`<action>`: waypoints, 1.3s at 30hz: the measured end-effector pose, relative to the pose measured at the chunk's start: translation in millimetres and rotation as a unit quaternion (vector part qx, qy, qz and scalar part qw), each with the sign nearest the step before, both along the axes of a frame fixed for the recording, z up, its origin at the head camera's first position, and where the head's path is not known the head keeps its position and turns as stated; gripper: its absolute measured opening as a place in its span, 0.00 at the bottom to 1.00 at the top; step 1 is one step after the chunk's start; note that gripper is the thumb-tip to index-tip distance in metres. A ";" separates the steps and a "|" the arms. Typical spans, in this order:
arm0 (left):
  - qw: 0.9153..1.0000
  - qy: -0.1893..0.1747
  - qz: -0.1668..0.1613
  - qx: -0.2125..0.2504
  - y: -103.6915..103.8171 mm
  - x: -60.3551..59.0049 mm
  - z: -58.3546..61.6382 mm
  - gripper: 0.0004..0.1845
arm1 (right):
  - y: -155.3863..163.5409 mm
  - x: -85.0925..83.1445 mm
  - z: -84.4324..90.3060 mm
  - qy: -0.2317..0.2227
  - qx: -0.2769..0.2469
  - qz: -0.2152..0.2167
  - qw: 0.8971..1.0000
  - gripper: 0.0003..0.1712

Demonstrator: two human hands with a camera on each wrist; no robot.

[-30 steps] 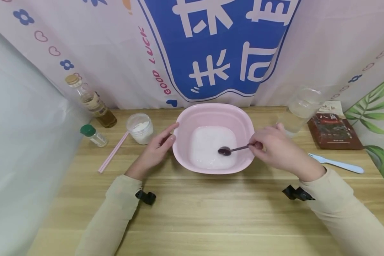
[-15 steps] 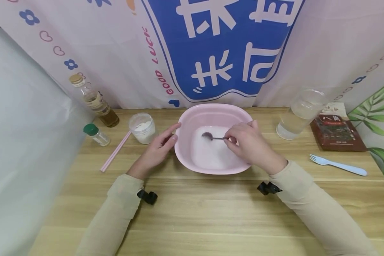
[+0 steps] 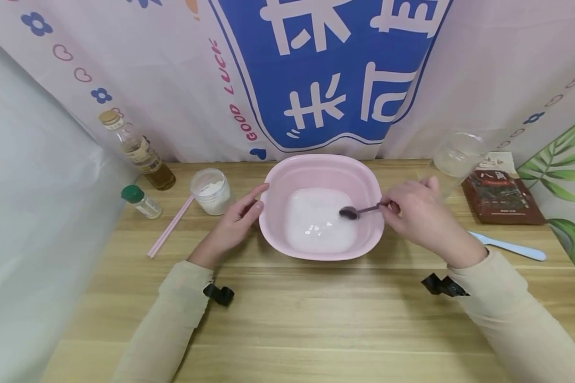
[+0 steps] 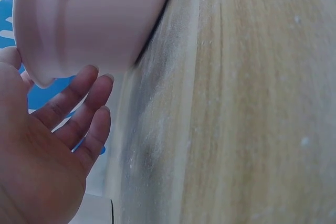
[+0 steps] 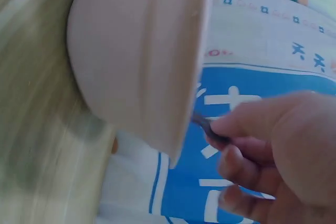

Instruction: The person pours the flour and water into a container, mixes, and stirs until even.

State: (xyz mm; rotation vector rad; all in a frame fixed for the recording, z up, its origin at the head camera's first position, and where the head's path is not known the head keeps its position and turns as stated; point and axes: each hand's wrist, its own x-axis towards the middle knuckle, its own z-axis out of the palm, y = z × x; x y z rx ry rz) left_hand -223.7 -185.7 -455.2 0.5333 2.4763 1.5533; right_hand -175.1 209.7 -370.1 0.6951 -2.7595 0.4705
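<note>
A pink basin [image 3: 274, 234] stands on the table with milky white liquid [image 3: 316, 218] in it. My right hand [image 3: 414, 215] is at the basin's right rim and pinches the handle of a dark spoon [image 3: 348, 213], its bowl over the right part of the liquid. In the right wrist view the handle [image 5: 205, 124] shows between thumb and fingers beside the rim; the spoon's bowl is hidden there. At the left rim my left hand [image 3: 235, 221] touches the basin with extended fingers. The left wrist view shows those fingers [image 4: 94, 95] loosely spread beside the wall.
To the left are an oil bottle [image 3: 146, 162], a green-capped shaker [image 3: 141, 201], pink chopsticks [image 3: 171, 226] and a jar of white powder [image 3: 211, 191]. On the right stand a clear pitcher [image 3: 457, 154], a brown packet [image 3: 503, 197] and a blue fork [image 3: 512, 247]. A printed cloth [image 3: 326, 106] hangs behind.
My right hand moved the spoon leftward across the basin, then back to the right rim. Ripples show on the liquid now. The left hand has stayed at the left rim.
</note>
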 end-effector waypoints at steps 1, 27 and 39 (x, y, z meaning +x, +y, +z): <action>1.000 0.000 0.000 0.001 -0.1 0.1 -0.1 0.27 | -1.3 -2.6 -1.4 0.008 0.003 -0.011 1.000 0.02; 1.000 0.002 -0.001 0.004 -0.6 1.2 4.4 0.27 | -5.9 -6.4 -7.1 0.000 -0.011 -0.004 1.000 0.02; 1.000 0.000 0.000 0.002 -0.5 1.7 2.8 0.27 | -52.5 -23.9 -20.6 -0.067 -0.040 0.078 0.994 0.02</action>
